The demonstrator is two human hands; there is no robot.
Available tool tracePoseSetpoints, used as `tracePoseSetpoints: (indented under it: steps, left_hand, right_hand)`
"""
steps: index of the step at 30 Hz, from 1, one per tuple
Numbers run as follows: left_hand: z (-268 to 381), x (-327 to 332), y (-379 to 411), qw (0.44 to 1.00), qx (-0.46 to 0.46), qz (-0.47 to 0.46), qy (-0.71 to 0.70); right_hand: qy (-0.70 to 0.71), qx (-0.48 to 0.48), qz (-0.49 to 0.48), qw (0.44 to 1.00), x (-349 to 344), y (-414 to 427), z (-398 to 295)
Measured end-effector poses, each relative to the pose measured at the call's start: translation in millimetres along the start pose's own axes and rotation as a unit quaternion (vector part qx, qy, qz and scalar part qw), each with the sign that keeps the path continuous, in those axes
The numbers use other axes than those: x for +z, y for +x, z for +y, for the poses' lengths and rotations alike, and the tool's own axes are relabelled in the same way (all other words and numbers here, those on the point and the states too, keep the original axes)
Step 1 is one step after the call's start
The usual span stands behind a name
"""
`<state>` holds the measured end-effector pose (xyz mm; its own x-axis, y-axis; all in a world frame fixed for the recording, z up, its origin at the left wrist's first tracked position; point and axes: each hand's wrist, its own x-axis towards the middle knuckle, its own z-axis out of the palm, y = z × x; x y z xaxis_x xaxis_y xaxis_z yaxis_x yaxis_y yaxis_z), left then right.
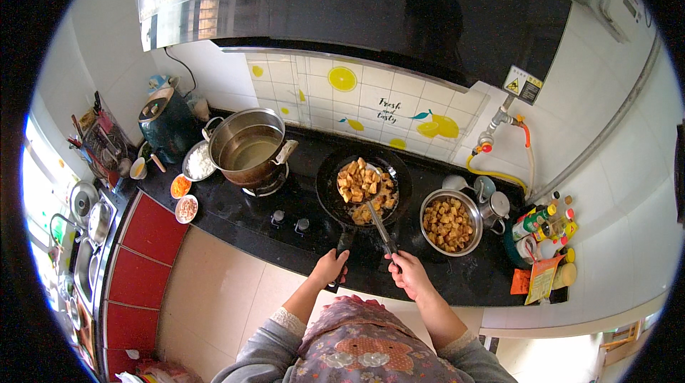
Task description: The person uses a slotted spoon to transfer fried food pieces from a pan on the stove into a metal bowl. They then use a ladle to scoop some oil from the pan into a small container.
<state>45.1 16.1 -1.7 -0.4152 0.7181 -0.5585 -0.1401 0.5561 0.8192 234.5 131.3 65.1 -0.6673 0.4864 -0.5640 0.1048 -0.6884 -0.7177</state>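
Observation:
My left hand [330, 269] grips the black handle of a dark wok [327, 206] on the stove. In my right hand [410, 275] is the handle of a metal ladle [377, 217], its bowl raised over the wok. Browned cubes of food [358, 180] heap up in the ladle and hide most of its bowl. More browned pieces [386, 196] lie in the wok beneath and beside it, amid bubbling liquid. To the right of the wok, a steel bowl [478, 230] holds many similar browned cubes [448, 224].
A large steel pot [247, 139] with liquid stands on the left burner. Beside it are a bowl of white rice [200, 162], small bowls of orange bits [181, 186] and pinkish bits [187, 208]. Seasoning bottles [540, 230] crowd the right end. A range hood [342, 8] hangs above.

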Motion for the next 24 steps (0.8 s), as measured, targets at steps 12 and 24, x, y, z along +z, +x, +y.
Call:
tracePoseSetpoints:
  steps: [12, 24]
  left_hand:
    - [-9, 1, 9, 1.0, -0.001, 0.002, 0.001]
    - [4, 0, -3, 1.0, -0.001, 0.004, 0.012]
  right_hand:
    - [0.015, -0.031, -0.026, 0.999, 9, -7, -3]
    - [0.024, -0.076, -0.037, 0.996, 13, -14, -14]
